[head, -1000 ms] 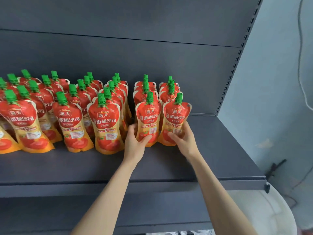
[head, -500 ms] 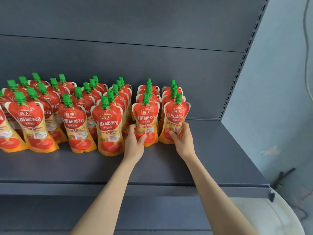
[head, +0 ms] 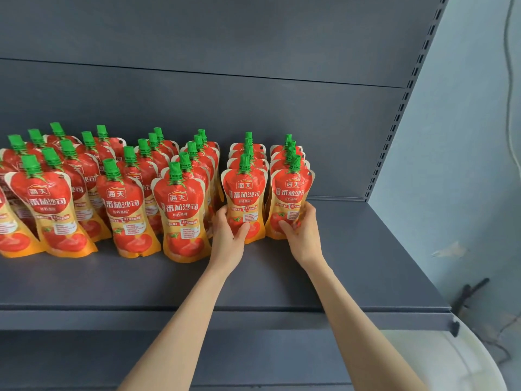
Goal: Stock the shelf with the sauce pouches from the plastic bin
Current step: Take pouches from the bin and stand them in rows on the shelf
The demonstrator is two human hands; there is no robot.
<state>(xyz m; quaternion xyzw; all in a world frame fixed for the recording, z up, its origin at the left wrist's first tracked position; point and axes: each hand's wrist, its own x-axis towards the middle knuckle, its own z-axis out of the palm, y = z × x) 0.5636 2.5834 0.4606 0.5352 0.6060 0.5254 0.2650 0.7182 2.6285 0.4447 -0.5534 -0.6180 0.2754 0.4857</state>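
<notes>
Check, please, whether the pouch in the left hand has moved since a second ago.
Yes: the pouch shifted slightly left; its cap now sits left of the row's caps behind.

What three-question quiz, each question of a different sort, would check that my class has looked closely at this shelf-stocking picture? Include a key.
1. True or false: the left hand grips the front pouch of the next-to-last row at its top end.
2. Multiple choice: the right hand grips A) the front pouch of the rightmost row, B) a plastic bin, C) nothing.
3. Fill in: every pouch cap in view is ____.
Key: 1 false, it grips the lower half; 2 A; 3 green.
</notes>
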